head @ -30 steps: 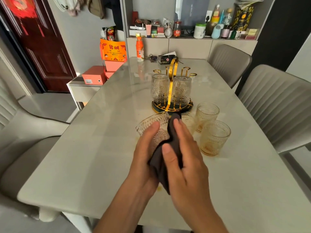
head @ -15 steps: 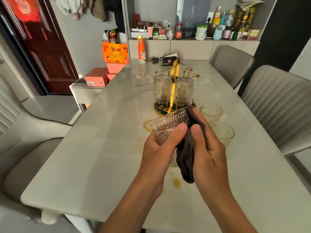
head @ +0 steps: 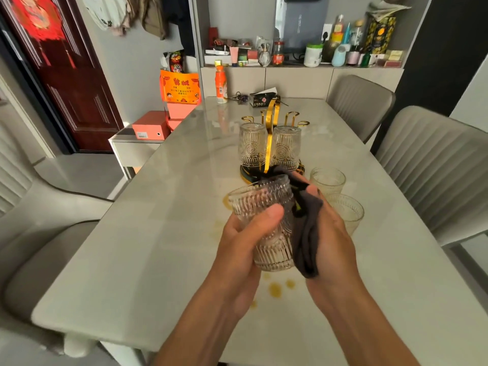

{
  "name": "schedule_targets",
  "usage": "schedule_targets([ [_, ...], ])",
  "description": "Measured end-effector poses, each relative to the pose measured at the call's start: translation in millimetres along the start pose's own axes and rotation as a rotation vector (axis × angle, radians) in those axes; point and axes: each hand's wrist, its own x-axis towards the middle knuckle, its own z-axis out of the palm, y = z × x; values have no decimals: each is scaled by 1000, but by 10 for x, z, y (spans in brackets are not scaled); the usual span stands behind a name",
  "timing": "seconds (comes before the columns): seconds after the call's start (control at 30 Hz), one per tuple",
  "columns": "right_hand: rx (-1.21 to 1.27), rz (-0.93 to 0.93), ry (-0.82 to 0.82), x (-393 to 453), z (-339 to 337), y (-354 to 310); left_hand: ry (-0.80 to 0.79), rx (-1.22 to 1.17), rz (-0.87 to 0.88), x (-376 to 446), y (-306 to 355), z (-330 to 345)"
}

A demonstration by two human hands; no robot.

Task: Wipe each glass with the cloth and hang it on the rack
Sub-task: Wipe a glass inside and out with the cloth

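Observation:
My left hand [head: 245, 233] grips a ribbed clear glass [head: 264, 204], held above the table with its mouth tilted away from me. My right hand [head: 330, 233] presses a dark grey cloth [head: 306, 233] against the glass's right side, and part of the cloth reaches into the rim. Behind them stands the gold rack [head: 270, 133] on a dark round base, with two glasses hanging upside down: one on the left [head: 252, 143], one on the right [head: 286, 146]. Two more glasses stand upright on the table to the right, a farther one [head: 327, 179] and a nearer one [head: 348, 210].
Orange liquid drops [head: 276, 289] and a ring stain [head: 226, 202] mark the pale table [head: 158, 233]. An orange bottle [head: 221, 84], keys and a black box [head: 261, 100] sit at the far end. Grey chairs [head: 435, 167] flank the table on the right and left.
The glass has been lifted off the table and raised toward me, leaving stains below. The cloth has shifted from over the glass to its right side and rim.

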Motion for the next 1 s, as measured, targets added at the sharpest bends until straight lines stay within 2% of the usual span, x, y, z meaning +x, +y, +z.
schedule_targets([
  [0.1, 175, 147, 164, -170, 54, 105, 58, -78, 93, 4, -80, 45],
  [0.17, 229, 201, 152, -287, 77, 162, 92, -106, 174, 31, -103, 56],
  [0.3, 130, 138, 197, -268, 49, 140, 133, 16, 280, 67, -119, 92],
  [0.4, 63, 44, 258, -215, -32, 85, 176, 75, 198, 55, -86, 61],
  [0.5, 127, -49, 188, -270, -71, 192, 143, -104, -29, 14, -68, 16],
  [0.6, 25, -203, 101, -287, 4, 296, 54, -280, -255, -52, -34, 96],
  [0.67, -57, -235, 126, -182, -28, 292, 62, -294, -278, -62, -51, 137],
  [0.77, -86, -183, 160, -107, -74, 279, 129, -284, -247, -51, -81, 159],
  [0.9, -356, -344, 17, -314, -25, 348, 57, -436, -311, -35, -87, 159],
  [0.93, -361, -358, 28, -276, -49, 341, 49, -424, -308, -35, -85, 169],
  [1.0, -231, -272, 134, -169, -82, 237, 57, -368, -277, -47, -140, 181],
])
